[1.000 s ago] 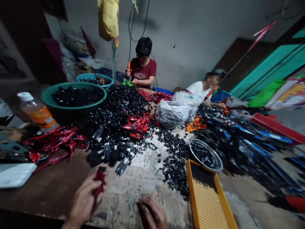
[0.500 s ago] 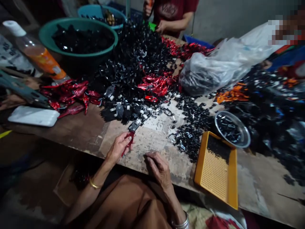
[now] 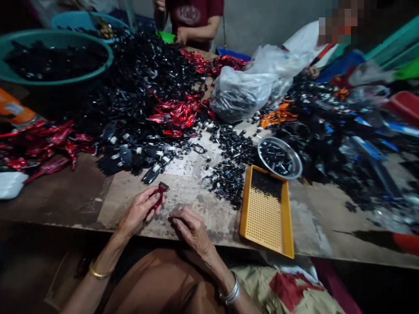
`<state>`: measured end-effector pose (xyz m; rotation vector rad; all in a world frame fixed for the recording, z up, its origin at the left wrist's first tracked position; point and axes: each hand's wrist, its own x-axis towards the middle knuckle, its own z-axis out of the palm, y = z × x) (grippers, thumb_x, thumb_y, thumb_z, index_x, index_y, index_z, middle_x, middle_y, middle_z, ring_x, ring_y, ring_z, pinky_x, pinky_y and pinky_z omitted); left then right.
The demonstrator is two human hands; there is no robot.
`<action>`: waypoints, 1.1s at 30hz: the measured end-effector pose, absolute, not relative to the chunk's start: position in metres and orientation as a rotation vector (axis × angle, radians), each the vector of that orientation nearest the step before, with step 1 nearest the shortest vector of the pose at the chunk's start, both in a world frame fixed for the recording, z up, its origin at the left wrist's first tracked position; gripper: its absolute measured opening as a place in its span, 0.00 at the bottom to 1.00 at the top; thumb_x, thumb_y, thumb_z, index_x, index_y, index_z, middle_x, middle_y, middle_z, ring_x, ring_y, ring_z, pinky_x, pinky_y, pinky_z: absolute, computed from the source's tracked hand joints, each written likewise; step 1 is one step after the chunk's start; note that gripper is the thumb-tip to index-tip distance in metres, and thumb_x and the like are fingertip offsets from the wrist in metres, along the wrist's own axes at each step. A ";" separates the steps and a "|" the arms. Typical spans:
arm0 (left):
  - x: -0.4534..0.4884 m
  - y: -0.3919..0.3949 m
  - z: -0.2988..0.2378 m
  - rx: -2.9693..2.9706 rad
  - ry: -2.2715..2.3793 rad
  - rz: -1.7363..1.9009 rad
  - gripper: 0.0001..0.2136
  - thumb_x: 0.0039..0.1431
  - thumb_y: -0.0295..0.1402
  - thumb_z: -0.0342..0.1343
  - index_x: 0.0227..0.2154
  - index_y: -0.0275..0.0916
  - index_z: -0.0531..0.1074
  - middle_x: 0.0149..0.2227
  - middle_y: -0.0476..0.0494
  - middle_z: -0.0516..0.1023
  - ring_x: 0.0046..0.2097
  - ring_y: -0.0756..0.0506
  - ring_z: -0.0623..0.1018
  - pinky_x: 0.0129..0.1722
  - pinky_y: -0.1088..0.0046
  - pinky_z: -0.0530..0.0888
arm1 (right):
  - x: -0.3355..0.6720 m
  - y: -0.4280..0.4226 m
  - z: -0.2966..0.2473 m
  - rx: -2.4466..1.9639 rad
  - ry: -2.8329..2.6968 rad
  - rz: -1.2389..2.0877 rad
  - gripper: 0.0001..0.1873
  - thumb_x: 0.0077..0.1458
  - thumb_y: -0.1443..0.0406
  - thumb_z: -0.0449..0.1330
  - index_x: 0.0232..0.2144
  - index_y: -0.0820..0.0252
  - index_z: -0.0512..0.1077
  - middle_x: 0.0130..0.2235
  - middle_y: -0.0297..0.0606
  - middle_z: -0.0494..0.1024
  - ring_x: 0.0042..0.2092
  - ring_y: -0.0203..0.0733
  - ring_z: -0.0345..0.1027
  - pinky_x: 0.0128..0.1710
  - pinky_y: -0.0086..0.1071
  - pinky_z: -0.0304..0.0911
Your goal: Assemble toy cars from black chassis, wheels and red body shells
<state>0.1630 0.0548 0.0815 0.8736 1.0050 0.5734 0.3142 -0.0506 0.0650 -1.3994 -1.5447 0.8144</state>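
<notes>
My left hand [image 3: 139, 211] is closed around a red handle-like piece [image 3: 159, 197], glossy, with a flat dark head at its upper end. It is held tilted just above the table's front edge. My right hand [image 3: 193, 229] rests beside it at the edge, its fingers curled in; what they hold, if anything, is hidden. Ahead of my left hand lies a heap of black flat parts with small white pieces [image 3: 126, 155]. Small black parts [image 3: 231, 176] are piled beyond my right hand.
A yellow perforated tray [image 3: 289, 218] and a clear round bowl [image 3: 298, 163] stand to the right. Glossy red pieces [image 3: 49, 148] lie left. Behind are a green basin [image 3: 109, 59], a filled plastic bag [image 3: 242, 89] and a co-worker's arm [image 3: 199, 32].
The view has swung right, so the scene shifts left. In my left hand the red piece is now more upright, its dark head visible. My right hand looks much the same.
</notes>
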 end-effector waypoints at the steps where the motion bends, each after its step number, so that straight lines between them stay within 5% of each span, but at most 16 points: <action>1: 0.170 0.055 0.083 0.895 0.983 0.534 0.22 0.42 0.46 0.64 0.35 0.35 0.70 0.25 0.50 0.73 0.18 0.56 0.66 0.13 0.80 0.54 | 0.318 -0.051 0.069 -1.389 -1.535 0.845 0.12 0.63 0.63 0.51 0.38 0.59 0.74 0.32 0.37 0.77 0.35 0.36 0.71 0.36 0.29 0.66; 13: 0.190 0.065 0.068 1.065 0.923 0.342 0.15 0.48 0.44 0.58 0.32 0.35 0.69 0.15 0.54 0.69 0.11 0.57 0.56 0.12 0.79 0.49 | 0.448 0.026 0.113 -2.075 -1.911 0.082 0.09 0.60 0.65 0.54 0.40 0.59 0.73 0.35 0.40 0.74 0.32 0.38 0.68 0.30 0.30 0.61; 19: 0.195 0.068 0.065 0.980 0.894 0.428 0.13 0.45 0.39 0.59 0.29 0.35 0.69 0.23 0.49 0.74 0.16 0.54 0.69 0.10 0.81 0.54 | 0.452 0.088 0.105 -2.242 -2.134 0.103 0.08 0.53 0.70 0.59 0.37 0.62 0.75 0.35 0.41 0.74 0.37 0.42 0.69 0.35 0.31 0.60; 24: 0.196 0.074 0.069 0.929 0.869 0.385 0.09 0.48 0.35 0.59 0.27 0.35 0.68 0.21 0.51 0.73 0.15 0.55 0.69 0.10 0.81 0.54 | 0.447 0.077 0.108 -2.155 -2.084 0.051 0.08 0.57 0.68 0.56 0.37 0.63 0.74 0.37 0.45 0.73 0.39 0.47 0.68 0.38 0.37 0.62; 33: 0.193 0.083 0.075 1.089 0.911 0.230 0.06 0.51 0.33 0.53 0.25 0.35 0.70 0.15 0.51 0.69 0.12 0.55 0.61 0.11 0.79 0.50 | 0.388 -0.013 0.108 -1.449 -1.980 0.252 0.05 0.60 0.63 0.54 0.35 0.57 0.68 0.55 0.47 0.67 0.57 0.48 0.62 0.53 0.46 0.62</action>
